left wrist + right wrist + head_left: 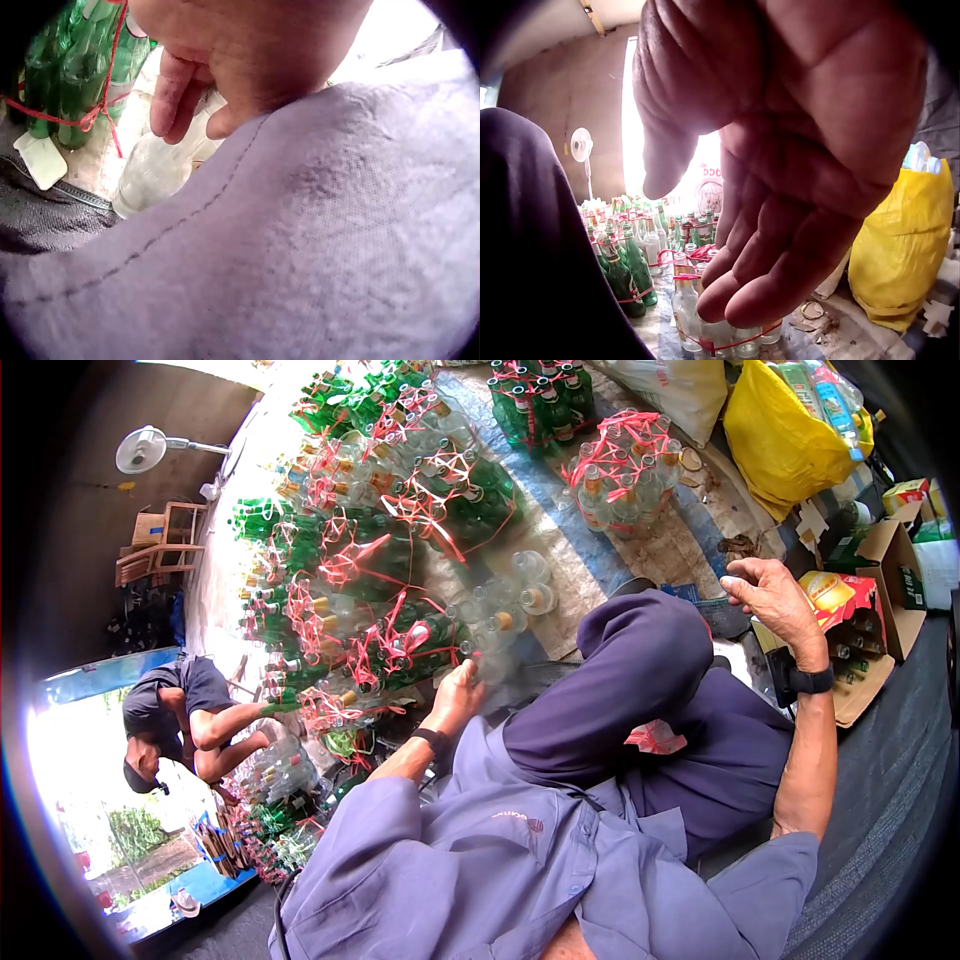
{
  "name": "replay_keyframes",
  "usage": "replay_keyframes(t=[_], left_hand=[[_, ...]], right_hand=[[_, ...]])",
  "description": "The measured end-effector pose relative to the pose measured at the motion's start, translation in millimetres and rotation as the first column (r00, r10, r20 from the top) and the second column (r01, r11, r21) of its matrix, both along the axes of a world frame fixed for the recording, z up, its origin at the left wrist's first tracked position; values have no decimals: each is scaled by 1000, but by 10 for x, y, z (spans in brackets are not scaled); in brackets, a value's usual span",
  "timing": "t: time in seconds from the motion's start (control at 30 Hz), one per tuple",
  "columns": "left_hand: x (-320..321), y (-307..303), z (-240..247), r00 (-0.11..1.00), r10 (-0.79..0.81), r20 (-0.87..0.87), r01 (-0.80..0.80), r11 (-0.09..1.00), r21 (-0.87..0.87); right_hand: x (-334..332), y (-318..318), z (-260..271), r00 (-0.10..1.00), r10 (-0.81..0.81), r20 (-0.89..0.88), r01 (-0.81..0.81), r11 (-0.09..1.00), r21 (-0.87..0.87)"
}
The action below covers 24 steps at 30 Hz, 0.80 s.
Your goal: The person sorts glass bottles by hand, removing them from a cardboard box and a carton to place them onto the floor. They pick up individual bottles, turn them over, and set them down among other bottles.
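Note:
Low beside the bent knee, my left hand (458, 698) has its fingers and thumb around the upper part of a clear glass bottle (152, 178), whose body shows below the fingers in the left wrist view. Several loose clear bottles (505, 621) stand just ahead of that hand, partly blurred. Green bottles (79, 82) tied with red string are close by. My right hand (782, 602) hangs in the air past the other knee, fingers loosely bent and holding nothing. Beyond it stands a bundle of clear bottles (622, 485) bound with red string.
Many tied bottles (400, 510) crowd the striped sheet. A yellow bag (775, 445) of plastic bottles stands at the upper right. An open carton (850, 645) holding bottles sits by the right arm. At left another person (180, 710) bends low, near a white fan (141, 450).

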<state>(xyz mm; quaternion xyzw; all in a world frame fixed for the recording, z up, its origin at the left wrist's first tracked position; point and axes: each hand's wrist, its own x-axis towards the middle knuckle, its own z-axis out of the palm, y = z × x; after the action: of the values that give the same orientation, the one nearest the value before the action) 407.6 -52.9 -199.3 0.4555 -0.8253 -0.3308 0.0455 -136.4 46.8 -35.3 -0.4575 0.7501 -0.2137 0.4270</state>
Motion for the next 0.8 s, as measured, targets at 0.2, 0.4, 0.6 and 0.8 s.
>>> replay_keyframes(t=[0.2,0.4,0.6,0.8], left_hand=[[-19,35,-5,997,41,68,-41,999,9],[-37,41,0,992,82,98,-78,996,-44],[-65,79,-28,986,96,136,-90,995,-47],[-86,83,-67,989,99,113,-99,995,-5]], right_hand=[[90,54,68,998,-59,-5,58,993,-98],[94,69,78,997,-80,4,80,993,-89],[95,56,62,997,-72,5,72,994,-86],[105,55,67,997,-83,-4,82,994,-76]])
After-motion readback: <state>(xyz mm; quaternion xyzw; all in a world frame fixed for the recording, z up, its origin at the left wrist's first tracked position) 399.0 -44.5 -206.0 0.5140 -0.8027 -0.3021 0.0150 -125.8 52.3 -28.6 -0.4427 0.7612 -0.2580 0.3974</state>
